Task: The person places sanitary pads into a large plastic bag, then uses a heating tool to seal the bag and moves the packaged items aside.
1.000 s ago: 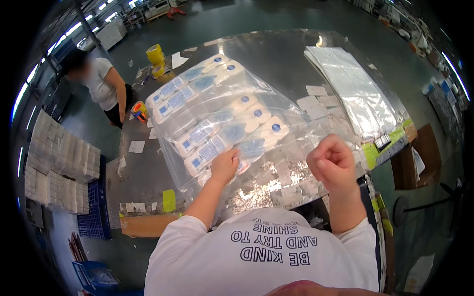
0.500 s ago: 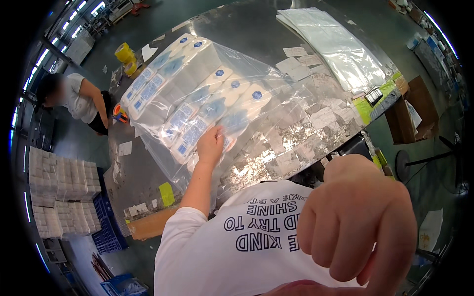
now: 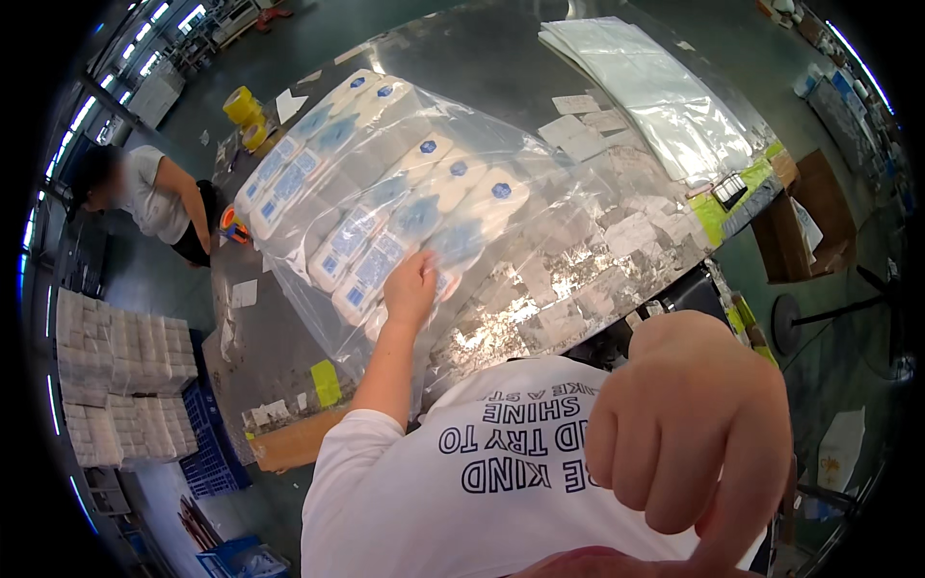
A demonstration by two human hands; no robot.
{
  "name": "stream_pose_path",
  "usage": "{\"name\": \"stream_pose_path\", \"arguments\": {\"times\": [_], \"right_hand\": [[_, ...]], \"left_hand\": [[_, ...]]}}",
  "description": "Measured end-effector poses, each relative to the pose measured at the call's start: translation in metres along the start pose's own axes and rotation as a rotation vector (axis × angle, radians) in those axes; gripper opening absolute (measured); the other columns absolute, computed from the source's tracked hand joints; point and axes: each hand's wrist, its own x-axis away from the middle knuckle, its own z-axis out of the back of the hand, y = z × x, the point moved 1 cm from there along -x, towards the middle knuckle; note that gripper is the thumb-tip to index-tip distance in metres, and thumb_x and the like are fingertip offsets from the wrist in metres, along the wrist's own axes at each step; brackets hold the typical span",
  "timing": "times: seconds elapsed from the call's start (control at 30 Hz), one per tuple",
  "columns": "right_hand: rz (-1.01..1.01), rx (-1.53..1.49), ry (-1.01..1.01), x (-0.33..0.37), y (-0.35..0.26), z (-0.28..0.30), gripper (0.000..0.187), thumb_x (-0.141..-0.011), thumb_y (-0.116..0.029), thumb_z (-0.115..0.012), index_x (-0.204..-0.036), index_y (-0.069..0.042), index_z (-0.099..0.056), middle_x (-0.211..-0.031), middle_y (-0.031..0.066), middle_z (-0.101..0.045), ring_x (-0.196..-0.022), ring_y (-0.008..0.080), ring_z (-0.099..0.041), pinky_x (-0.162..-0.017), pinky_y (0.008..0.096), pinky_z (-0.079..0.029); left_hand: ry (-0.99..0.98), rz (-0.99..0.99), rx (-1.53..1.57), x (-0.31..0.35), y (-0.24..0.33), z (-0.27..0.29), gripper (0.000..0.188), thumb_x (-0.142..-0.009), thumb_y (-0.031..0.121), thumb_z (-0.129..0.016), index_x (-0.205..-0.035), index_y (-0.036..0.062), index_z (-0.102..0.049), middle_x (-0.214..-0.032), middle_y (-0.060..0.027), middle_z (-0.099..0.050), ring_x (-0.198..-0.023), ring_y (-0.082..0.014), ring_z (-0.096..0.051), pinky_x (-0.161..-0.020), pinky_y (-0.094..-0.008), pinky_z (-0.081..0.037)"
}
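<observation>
A large clear plastic bag [image 3: 540,207] lies on the metal-topped table, with several white and blue tissue-like packs [image 3: 424,217] in rows inside it. My left hand [image 3: 411,289] is closed on the film at the bag's near side, against the closest packs. Its fingertips are partly hidden and blurred. Raised close in front of me, over my shirt, is my right hand [image 3: 689,433]. Its fingers are curled, and the palm side is hidden; I see nothing sticking out of it.
Flat folded plastic bags [image 3: 655,96] lie at the table's far right. Yellow tape rolls [image 3: 243,106] and an orange tape dispenser [image 3: 233,223] sit along the left edge. A co-worker [image 3: 159,193] stands beyond it. Wrapped white stacks [image 3: 120,376], a cardboard box [image 3: 809,222] and a fan [image 3: 838,308] stand around.
My right hand has moved slightly left and tilted a little. The bag's film over the packs has shifted slightly; my left hand stays at almost the same spot.
</observation>
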Motion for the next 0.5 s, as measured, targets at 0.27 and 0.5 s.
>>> {"name": "stream_pose_path", "arguments": {"times": [0.27, 0.5], "right_hand": [[-0.057, -0.288, 0.054, 0.000, -0.020, 0.012, 0.006, -0.084, 0.008, -0.058, -0.080, 0.003, -0.057, -0.069, 0.0235, -0.057, -0.050, 0.0283, -0.051, -0.045, 0.0353, -0.035], [0.064, -0.389, -0.068, -0.002, -0.021, 0.017, 0.017, -0.081, 0.006, -0.062, -0.070, 0.000, -0.050, -0.067, 0.0254, -0.058, -0.053, 0.0342, -0.057, -0.048, 0.0400, -0.041]], "left_hand": [[0.006, 0.017, -0.003, 0.004, -0.008, 0.003, 0.025, -0.085, 0.020, -0.056, -0.106, 0.0133, -0.067, -0.089, -0.0140, -0.067, -0.082, -0.0323, -0.064, -0.072, -0.0410, -0.049], [0.032, -0.045, -0.047, 0.000, -0.010, -0.003, 0.026, -0.088, 0.025, -0.052, -0.106, 0.0129, -0.067, -0.091, -0.0163, -0.067, -0.084, -0.0372, -0.063, -0.073, -0.0455, -0.049]]}}
